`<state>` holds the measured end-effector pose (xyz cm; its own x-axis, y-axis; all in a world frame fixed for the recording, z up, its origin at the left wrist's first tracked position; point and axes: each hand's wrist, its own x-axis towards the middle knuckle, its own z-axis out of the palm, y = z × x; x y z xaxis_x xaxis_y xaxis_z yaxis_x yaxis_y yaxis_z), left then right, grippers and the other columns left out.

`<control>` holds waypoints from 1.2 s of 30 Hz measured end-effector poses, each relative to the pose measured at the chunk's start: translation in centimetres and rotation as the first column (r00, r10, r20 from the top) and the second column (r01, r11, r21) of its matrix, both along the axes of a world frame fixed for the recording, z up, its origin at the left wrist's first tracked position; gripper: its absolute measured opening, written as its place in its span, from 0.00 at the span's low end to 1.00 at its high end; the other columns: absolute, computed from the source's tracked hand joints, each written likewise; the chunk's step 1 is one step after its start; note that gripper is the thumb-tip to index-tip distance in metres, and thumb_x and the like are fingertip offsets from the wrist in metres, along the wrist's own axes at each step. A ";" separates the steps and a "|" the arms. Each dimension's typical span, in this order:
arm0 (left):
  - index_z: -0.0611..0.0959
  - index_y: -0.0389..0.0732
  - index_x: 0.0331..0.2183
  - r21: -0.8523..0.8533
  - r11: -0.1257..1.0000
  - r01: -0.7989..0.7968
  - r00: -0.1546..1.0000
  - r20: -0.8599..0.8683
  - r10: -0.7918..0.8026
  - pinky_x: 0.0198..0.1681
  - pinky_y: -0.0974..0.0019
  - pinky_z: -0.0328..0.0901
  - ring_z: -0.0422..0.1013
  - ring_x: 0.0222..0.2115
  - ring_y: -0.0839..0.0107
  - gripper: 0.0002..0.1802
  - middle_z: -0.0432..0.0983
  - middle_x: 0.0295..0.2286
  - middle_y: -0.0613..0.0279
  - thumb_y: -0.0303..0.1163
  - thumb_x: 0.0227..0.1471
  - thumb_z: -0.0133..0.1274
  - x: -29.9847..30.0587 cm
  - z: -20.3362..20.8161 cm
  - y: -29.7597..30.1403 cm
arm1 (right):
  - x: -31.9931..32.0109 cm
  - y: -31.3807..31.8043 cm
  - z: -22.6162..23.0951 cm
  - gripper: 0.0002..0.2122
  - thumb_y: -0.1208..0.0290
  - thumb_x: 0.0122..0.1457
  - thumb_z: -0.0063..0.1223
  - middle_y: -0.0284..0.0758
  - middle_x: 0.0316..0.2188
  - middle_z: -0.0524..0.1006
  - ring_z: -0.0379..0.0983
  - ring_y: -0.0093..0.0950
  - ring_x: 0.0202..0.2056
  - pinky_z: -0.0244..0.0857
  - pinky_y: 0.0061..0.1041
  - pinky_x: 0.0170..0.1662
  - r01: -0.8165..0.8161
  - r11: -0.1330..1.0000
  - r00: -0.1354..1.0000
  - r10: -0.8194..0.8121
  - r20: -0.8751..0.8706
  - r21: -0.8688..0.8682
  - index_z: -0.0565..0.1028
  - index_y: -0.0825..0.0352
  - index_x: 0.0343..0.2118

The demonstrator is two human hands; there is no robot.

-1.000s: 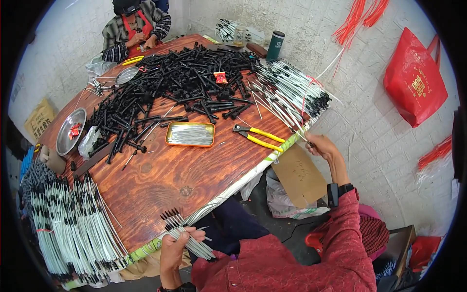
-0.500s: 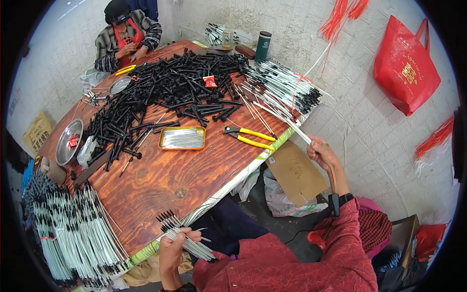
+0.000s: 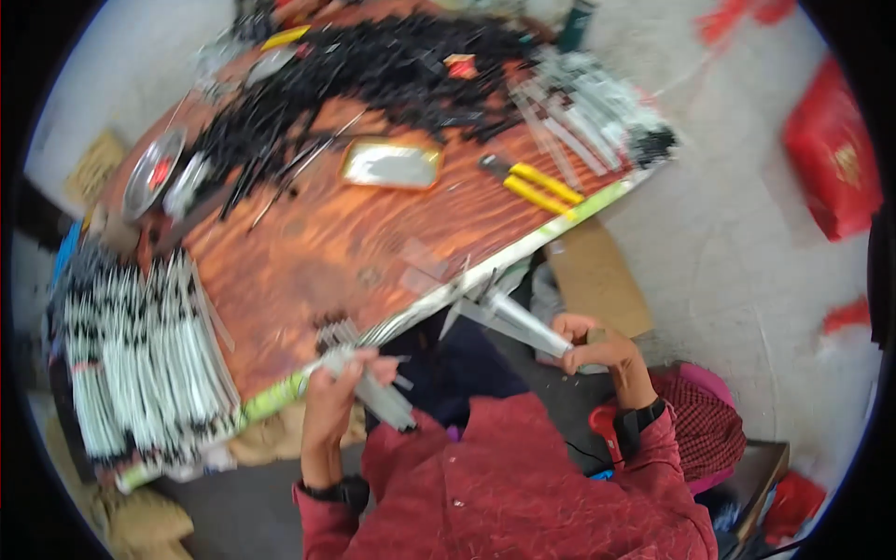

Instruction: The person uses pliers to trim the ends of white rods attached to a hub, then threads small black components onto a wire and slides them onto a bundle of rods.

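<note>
My left hand [image 3: 338,385] is closed round a bunch of thin white rods with black tips [image 3: 385,403], by the near edge of the wooden table [image 3: 299,271]. My right hand [image 3: 602,347] is closed on the end of more white rods [image 3: 523,322]. These point left, in front of the table edge, and their far ends are smeared by motion. On the table lie cutting pliers with yellow handles [image 3: 541,187] and a shallow yellow-rimmed tin [image 3: 392,164] of thin silvery pieces.
A heap of black parts [image 3: 373,70] covers the table's far side. Many white rods lie stacked at left [image 3: 154,364] and far right [image 3: 597,112]. A metal bowl [image 3: 154,177] stands at the left edge. Brown cardboard [image 3: 602,280] leans below the table; a red bag [image 3: 835,149] hangs right.
My right hand has drawn its white rods away from the pile at far right, back toward my body. My left hand keeps its bunch. The view has shifted, and the co-worker is mostly out of it.
</note>
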<state>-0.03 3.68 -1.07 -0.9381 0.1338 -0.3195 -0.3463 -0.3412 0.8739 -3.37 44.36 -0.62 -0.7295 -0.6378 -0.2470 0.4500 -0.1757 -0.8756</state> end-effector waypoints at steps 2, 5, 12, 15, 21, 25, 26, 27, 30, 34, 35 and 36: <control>0.75 0.28 0.46 -0.040 0.999 -0.004 0.999 -0.032 0.002 0.45 0.59 0.72 0.78 0.38 0.59 0.18 0.79 0.38 0.45 0.34 0.63 0.48 -0.5 -1.7 0.2 | 1.2 -3.3 -1.8 0.12 0.71 0.56 0.62 0.29 0.25 0.73 0.68 0.17 0.25 0.61 0.17 0.29 -0.144 0.985 0.989 0.140 0.047 0.096 0.69 0.67 0.37; 0.74 0.28 0.47 -0.049 0.997 -0.053 0.999 -0.008 0.052 0.45 0.58 0.73 0.78 0.39 0.56 0.19 0.79 0.38 0.44 0.35 0.63 0.49 -0.4 -1.3 0.7 | 2.2 -6.8 -3.1 0.11 0.74 0.56 0.61 0.29 0.25 0.74 0.69 0.17 0.26 0.63 0.17 0.30 -0.259 0.957 0.965 0.249 0.087 0.133 0.69 0.67 0.37; 0.74 0.29 0.48 0.068 0.985 -0.160 0.987 0.006 0.160 0.44 0.58 0.73 0.78 0.39 0.56 0.21 0.79 0.39 0.44 0.38 0.63 0.49 1.7 -0.3 0.1 | 4.2 -9.0 -5.5 0.10 0.76 0.57 0.60 0.32 0.27 0.75 0.73 0.19 0.27 0.66 0.19 0.32 -0.252 0.967 0.953 0.242 0.184 0.028 0.69 0.68 0.37; 0.74 0.29 0.48 0.111 0.979 -0.169 0.985 0.051 0.165 0.44 0.57 0.73 0.78 0.39 0.56 0.21 0.79 0.39 0.43 0.38 0.63 0.49 2.3 -0.2 -0.3 | 5.2 -10.1 -5.4 0.10 0.76 0.57 0.59 0.32 0.27 0.76 0.73 0.20 0.27 0.67 0.19 0.31 -0.320 0.947 0.928 0.315 0.196 -0.007 0.69 0.69 0.38; 0.73 0.29 0.48 0.184 0.972 -0.147 0.985 -0.061 0.161 0.44 0.55 0.73 0.77 0.40 0.55 0.21 0.78 0.40 0.42 0.38 0.63 0.48 3.0 -1.3 -0.9 | 4.9 -11.7 -5.1 0.09 0.77 0.58 0.58 0.32 0.23 0.74 0.72 0.20 0.25 0.66 0.19 0.30 -0.327 0.945 0.931 0.326 0.167 -0.025 0.67 0.66 0.35; 0.73 0.29 0.48 0.221 0.961 -0.165 0.978 -0.093 0.189 0.44 0.55 0.73 0.77 0.40 0.55 0.21 0.78 0.40 0.42 0.37 0.64 0.47 3.5 -1.8 -1.3 | 5.2 -12.9 -6.1 0.11 0.77 0.58 0.58 0.35 0.22 0.74 0.72 0.22 0.23 0.65 0.20 0.27 -0.223 0.974 0.959 0.227 0.169 -0.041 0.63 0.63 0.30; 0.73 0.29 0.48 0.228 0.958 -0.171 0.975 -0.102 0.198 0.44 0.55 0.73 0.77 0.39 0.55 0.21 0.78 0.40 0.42 0.37 0.64 0.47 3.5 -1.9 -1.4 | 5.4 -13.4 -6.3 0.12 0.77 0.58 0.57 0.35 0.21 0.74 0.72 0.23 0.22 0.65 0.21 0.26 -0.178 0.984 0.968 0.174 0.180 0.004 0.62 0.62 0.29; 0.73 0.29 0.48 0.228 0.958 -0.175 0.973 -0.110 0.204 0.44 0.55 0.73 0.77 0.39 0.55 0.21 0.78 0.40 0.42 0.37 0.64 0.47 3.5 -2.1 -1.5 | 5.4 -13.6 -6.3 0.13 0.77 0.58 0.57 0.35 0.20 0.73 0.72 0.24 0.21 0.64 0.21 0.25 -0.133 0.990 0.975 0.122 0.188 0.048 0.61 0.61 0.28; 0.74 0.30 0.49 0.211 0.962 -0.175 0.978 -0.072 0.194 0.45 0.54 0.73 0.77 0.39 0.55 0.20 0.78 0.39 0.43 0.37 0.63 0.48 3.6 -2.3 -2.1 | 5.9 -14.1 -6.1 0.13 0.76 0.59 0.56 0.34 0.19 0.72 0.71 0.24 0.21 0.63 0.21 0.24 -0.097 0.995 0.986 0.091 0.138 0.039 0.61 0.61 0.28; 0.74 0.31 0.49 0.230 0.934 -0.273 0.960 0.010 0.279 0.46 0.55 0.73 0.77 0.39 0.56 0.20 0.78 0.39 0.45 0.36 0.63 0.49 4.0 -1.7 -1.6 | 6.3 -14.4 -5.9 0.12 0.74 0.60 0.55 0.34 0.18 0.70 0.69 0.24 0.20 0.63 0.21 0.24 -0.021 0.998 0.999 0.019 0.047 0.052 0.60 0.61 0.28; 0.74 0.31 0.49 0.230 0.931 -0.282 0.957 0.001 0.290 0.46 0.55 0.73 0.77 0.39 0.56 0.20 0.78 0.39 0.45 0.36 0.63 0.49 4.0 -1.5 -1.5 | 6.4 -14.3 -5.8 0.12 0.74 0.60 0.55 0.34 0.18 0.70 0.69 0.24 0.20 0.63 0.21 0.24 0.018 0.998 1.000 -0.019 0.016 0.060 0.60 0.61 0.28; 0.74 0.31 0.49 0.238 0.933 -0.271 0.960 -0.001 0.279 0.46 0.55 0.73 0.77 0.39 0.56 0.20 0.78 0.39 0.45 0.36 0.63 0.49 4.1 -1.4 -1.5 | 6.6 -14.3 -6.0 0.12 0.74 0.60 0.55 0.34 0.18 0.70 0.69 0.24 0.20 0.63 0.21 0.24 0.008 0.998 1.000 -0.009 0.009 0.059 0.60 0.61 0.28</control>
<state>4.05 2.17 -2.48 -0.9584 -0.0641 -0.2780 -0.1817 -0.6141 0.7680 3.22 30.04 -6.62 -0.7324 -0.6158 -0.2904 0.4565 -0.1278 -0.8805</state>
